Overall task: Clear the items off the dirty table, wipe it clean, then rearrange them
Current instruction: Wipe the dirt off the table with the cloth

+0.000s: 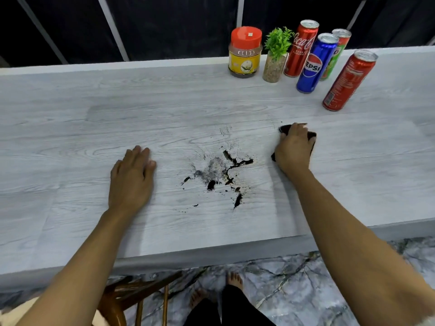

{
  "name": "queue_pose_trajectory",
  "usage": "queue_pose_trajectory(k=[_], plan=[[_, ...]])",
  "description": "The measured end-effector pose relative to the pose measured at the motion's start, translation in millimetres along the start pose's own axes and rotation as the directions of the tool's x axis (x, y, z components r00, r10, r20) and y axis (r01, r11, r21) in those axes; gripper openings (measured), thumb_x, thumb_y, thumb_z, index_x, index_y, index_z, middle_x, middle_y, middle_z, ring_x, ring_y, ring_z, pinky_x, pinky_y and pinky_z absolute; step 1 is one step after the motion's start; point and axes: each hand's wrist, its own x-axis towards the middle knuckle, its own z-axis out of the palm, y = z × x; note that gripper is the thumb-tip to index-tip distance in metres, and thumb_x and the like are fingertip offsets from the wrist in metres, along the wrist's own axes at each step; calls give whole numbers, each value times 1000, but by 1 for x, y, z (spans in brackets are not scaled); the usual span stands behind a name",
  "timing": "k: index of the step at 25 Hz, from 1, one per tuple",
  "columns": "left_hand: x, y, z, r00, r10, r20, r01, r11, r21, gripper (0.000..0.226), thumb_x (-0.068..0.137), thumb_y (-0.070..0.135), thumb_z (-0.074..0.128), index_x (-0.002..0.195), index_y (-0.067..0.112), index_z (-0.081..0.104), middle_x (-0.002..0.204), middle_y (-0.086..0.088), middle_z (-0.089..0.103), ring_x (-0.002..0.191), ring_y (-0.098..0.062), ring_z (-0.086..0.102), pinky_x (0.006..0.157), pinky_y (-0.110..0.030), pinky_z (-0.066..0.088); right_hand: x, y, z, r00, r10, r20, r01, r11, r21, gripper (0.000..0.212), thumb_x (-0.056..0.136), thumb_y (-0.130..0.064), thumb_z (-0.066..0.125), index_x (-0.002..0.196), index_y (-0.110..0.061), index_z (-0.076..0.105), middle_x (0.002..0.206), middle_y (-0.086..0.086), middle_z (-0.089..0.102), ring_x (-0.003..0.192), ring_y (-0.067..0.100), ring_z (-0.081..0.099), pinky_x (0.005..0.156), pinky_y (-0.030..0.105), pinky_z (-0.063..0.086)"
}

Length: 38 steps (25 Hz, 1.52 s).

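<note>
My right hand presses down on a dark cloth, soft and limp, best bunched under the palm. My left hand lies flat and empty on the table; the dirt sits between them.

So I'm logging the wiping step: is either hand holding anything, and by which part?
The right hand presses a dark cloth flat on the table, palm over its middle, edges showing. The left hand lies flat and holds nothing.
</note>
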Motion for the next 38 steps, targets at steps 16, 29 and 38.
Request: queue_pose_trajectory(k=[16, 29, 38], plan=[[0, 1, 3, 999, -24, -44, 26, 998, 64, 48, 101, 42, 34, 144, 22, 41, 155, -1, 31, 145, -17, 21, 116, -38, 14, 31, 17, -36, 958, -283, 43, 243, 884, 399, 40, 99, -15, 42, 139, -9, 42, 139, 11, 49, 127, 24, 45, 105, 20, 28], [-1, 9, 0, 996, -51, -68, 55, 997, 46, 44, 100, 36, 40, 142, 22, 44, 153, 1, 35, 144, -14, 24, 114, -33, 12, 25, -84, 32, 773, -568, 283, 545, 823, 164, 51, 102, -39, 21, 148, -17, 26, 157, 4, 22, 145, 19, 15, 119, 44, 0], [-1, 5, -2, 998, -60, -19, 60, 998, -14, 45, 101, 39, 38, 143, 23, 42, 155, 3, 30, 145, -13, 19, 117, -34, 9, -44, -56, -13, 729, -624, 280, 338, 685, 645, 39, 95, 1, 46, 131, -14, 55, 132, 2, 56, 123, 16, 50, 98, 8, 34]])
